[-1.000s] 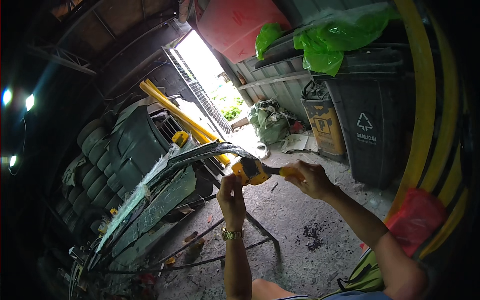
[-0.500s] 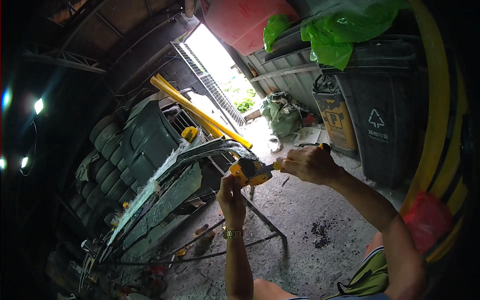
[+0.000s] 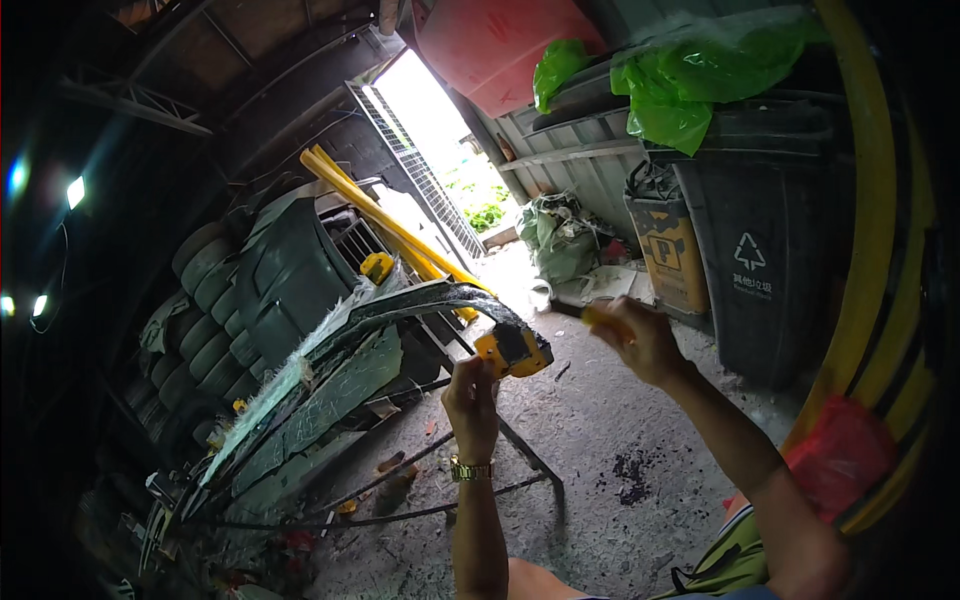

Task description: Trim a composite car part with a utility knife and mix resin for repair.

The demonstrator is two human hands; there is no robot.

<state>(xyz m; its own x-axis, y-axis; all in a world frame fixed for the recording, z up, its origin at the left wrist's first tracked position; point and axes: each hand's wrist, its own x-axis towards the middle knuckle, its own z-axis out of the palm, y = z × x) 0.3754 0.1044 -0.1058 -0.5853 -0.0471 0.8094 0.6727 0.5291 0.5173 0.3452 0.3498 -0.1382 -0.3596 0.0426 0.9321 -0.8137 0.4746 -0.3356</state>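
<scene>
In my left hand [image 3: 470, 400], a gold watch on its wrist, is a yellow boxy piece with black patches [image 3: 522, 366], pinched by its near edge. It sits at the end of a curved dark panel [image 3: 370, 320] with frayed, pale fibrous edges; whether the two are joined I cannot tell. My right hand [image 3: 640, 340], off to the right, is closed round the yellow handle [image 3: 607, 322] of a tool. Its dark narrow blade [image 3: 566, 308] points left, clear of the piece and smeared by motion; the exact kind does not show.
A thin metal stand [image 3: 545, 470] is under the panel. Stacked tyres [image 3: 205, 340] and yellow poles [image 3: 390, 225] lie beyond. On the right are a dark wheeled bin [image 3: 770, 310], a yellow container [image 3: 668, 262] and a red bag [image 3: 842, 455]. Dark crumbs [image 3: 632, 475] dot the concrete floor.
The blade, on the yellow piece before, has come away from it as my right hand drew back and lower. My left hand still holds the piece, which has shifted slightly right.
</scene>
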